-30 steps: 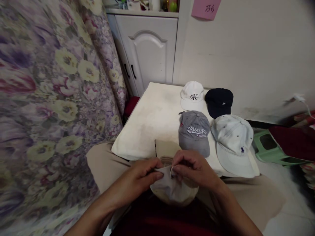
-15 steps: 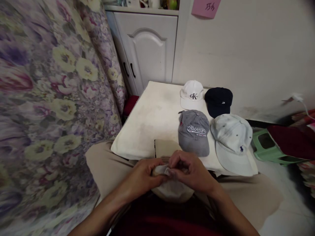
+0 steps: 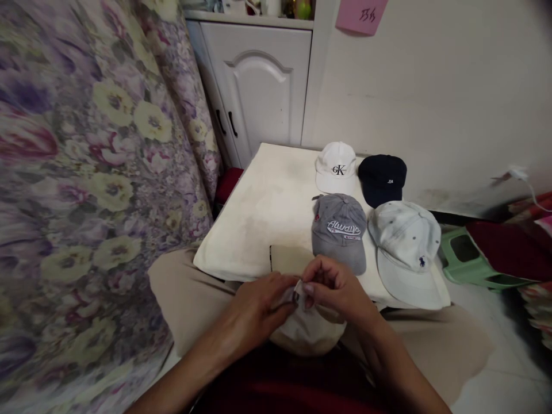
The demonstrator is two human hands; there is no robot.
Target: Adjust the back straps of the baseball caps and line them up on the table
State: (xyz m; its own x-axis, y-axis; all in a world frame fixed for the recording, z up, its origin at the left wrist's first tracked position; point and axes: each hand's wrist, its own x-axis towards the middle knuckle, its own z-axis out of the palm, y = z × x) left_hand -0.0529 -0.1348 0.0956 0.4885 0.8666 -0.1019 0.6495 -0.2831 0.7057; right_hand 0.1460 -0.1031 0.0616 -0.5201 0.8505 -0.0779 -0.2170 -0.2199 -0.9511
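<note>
I hold a beige cap (image 3: 307, 332) over my lap, close to the table's front edge. My left hand (image 3: 259, 307) is closed on the cap's back strap. My right hand (image 3: 334, 286) pinches the same strap at its small metal buckle (image 3: 297, 297). On the white table (image 3: 263, 213) lie a grey cap (image 3: 340, 229) with lettering, a pale denim cap (image 3: 405, 244), a white cap (image 3: 337, 167) and a dark navy cap (image 3: 383, 178).
A floral curtain (image 3: 86, 172) fills the left side. A white cabinet door (image 3: 259, 86) stands behind the table, with a pink note (image 3: 361, 14) on the wall. A green stool (image 3: 470, 259) and dark red cloth (image 3: 509, 247) sit at the right.
Both hands have shifted slightly upward and closer together on the strap. The buckle now shows between the fingertips. The caps on the table have not moved.
</note>
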